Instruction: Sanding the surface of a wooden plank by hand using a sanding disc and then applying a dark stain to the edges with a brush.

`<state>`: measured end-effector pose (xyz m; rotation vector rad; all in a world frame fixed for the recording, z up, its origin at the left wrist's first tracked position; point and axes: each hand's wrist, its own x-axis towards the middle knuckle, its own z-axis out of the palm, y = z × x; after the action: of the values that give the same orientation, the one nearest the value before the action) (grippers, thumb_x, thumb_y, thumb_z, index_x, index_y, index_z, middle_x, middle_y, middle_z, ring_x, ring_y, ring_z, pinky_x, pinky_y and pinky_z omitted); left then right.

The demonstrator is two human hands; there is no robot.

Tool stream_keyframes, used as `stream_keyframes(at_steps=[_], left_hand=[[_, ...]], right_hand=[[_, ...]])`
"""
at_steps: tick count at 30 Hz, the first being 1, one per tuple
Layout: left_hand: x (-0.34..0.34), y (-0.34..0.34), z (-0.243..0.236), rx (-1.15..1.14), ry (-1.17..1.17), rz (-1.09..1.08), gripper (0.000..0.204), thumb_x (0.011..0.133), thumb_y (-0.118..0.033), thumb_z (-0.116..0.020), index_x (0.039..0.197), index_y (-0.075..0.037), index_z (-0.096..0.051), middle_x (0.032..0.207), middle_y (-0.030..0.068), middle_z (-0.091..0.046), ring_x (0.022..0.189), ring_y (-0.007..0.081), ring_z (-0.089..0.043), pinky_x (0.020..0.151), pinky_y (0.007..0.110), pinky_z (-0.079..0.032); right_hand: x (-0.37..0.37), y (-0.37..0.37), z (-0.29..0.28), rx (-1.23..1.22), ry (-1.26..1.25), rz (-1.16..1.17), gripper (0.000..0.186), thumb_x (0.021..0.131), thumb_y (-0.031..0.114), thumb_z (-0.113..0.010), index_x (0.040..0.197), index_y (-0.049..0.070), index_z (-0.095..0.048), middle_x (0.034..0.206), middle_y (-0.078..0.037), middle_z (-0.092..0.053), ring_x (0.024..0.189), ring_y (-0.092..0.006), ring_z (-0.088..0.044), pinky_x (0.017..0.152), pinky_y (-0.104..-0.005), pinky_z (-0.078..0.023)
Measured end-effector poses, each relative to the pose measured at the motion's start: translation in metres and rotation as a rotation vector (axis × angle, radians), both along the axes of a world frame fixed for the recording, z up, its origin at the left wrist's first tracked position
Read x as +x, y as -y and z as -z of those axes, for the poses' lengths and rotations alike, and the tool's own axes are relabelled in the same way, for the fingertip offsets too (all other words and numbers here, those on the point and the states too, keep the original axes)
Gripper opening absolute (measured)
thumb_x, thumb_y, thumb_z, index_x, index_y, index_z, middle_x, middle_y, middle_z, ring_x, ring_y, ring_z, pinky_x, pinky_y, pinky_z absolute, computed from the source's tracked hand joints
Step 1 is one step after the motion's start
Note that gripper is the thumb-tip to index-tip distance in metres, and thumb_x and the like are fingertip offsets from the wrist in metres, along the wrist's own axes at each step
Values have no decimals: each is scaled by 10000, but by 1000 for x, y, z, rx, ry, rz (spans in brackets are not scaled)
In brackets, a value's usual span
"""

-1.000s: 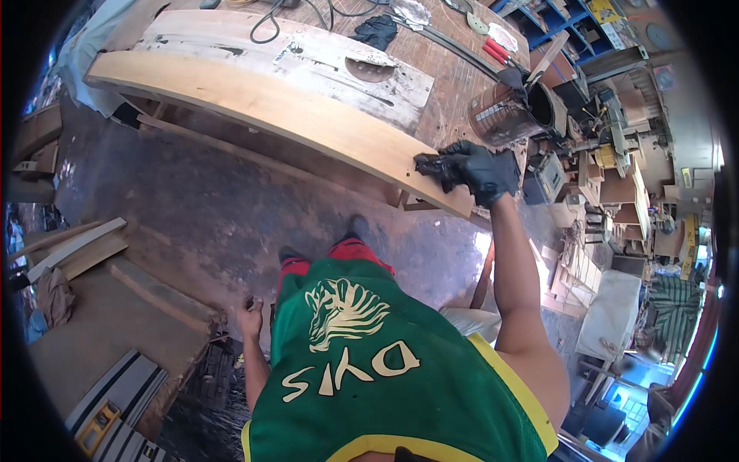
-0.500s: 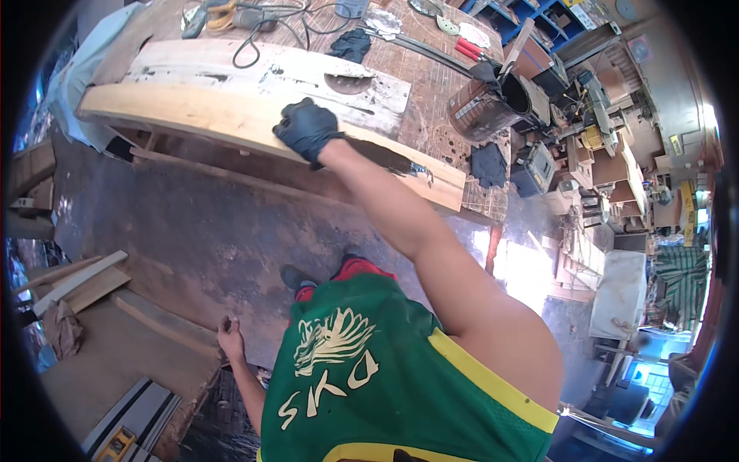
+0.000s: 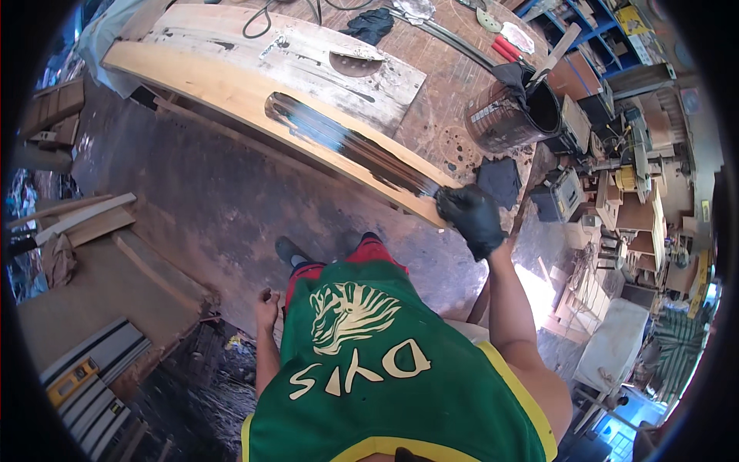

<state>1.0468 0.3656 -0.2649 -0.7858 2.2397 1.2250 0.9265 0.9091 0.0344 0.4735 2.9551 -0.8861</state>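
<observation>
My right hand (image 3: pixel 471 219), in a black glove, is closed at the right end of a long pale wooden board (image 3: pixel 192 73). Whatever it grips is hidden under the fingers. A wet, glossy dark streak (image 3: pixel 350 146) runs along the board from its middle up to this hand. Bare and ungloved, my left hand (image 3: pixel 266 309) hangs low beside my body, fingers loosely apart with nothing seen in it. Behind the board lies a whitish, stained plank (image 3: pixel 308 65) with a rounded cutout.
A stained bucket (image 3: pixel 500 123) holding a stick and a dark cloth stands on the workbench (image 3: pixel 446 92). Near it lie a dark folded cloth (image 3: pixel 499 181) and red-handled pliers (image 3: pixel 506 48). A black crumpled glove or cloth (image 3: pixel 368 27) rests farther back. Lower left is another table (image 3: pixel 100 285) with a yellow level (image 3: pixel 75 381).
My right hand has swept from the board's middle to its right end, and a longer dark streak now shows behind it. The view has shifted; my left hand still hangs low.
</observation>
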Motion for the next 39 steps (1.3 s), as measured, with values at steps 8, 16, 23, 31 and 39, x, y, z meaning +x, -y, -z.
stream_keyframes(at_steps=[8,16,23,31,39], left_hand=[[-25,14,-17,-149,-95,-13,535,924,-319,-756,1302,48,-660,1212,259,-704,1139,351,-677,1000,428,-513],[46,39,15,-184,-50,-254,541,919,-291,-753,1314,63,-644,1255,256,-696,1170,342,-674,1022,417,-502],[159,57,104,-157,67,-35,375,935,-241,-690,1194,31,-692,1136,238,-701,1024,325,-692,882,402,-525],[91,144,78,410,159,-1132,192,952,-189,-618,1071,-93,-734,728,17,-575,573,144,-529,480,297,-424],[-45,285,35,135,-129,-1114,467,950,-231,-749,1319,25,-622,850,6,-618,629,78,-500,521,239,-396]], right_hand=[[-16,-9,-13,-125,-169,-318,252,855,275,-786,1048,113,-793,878,-107,-715,749,-283,-699,692,-403,-549],[-159,103,-2,105,-61,-612,253,880,329,-712,1037,146,-790,948,-159,-708,841,-348,-693,775,-453,-559],[-344,271,7,57,-78,-755,265,911,321,-685,1038,115,-793,982,-148,-752,896,-315,-726,822,-412,-563],[-493,410,14,-33,-63,-730,213,948,272,-691,934,80,-782,774,-52,-747,680,-129,-673,675,-317,-545],[-599,510,10,25,85,-606,297,850,364,-664,933,102,-778,951,-122,-769,896,-286,-718,846,-383,-549]])
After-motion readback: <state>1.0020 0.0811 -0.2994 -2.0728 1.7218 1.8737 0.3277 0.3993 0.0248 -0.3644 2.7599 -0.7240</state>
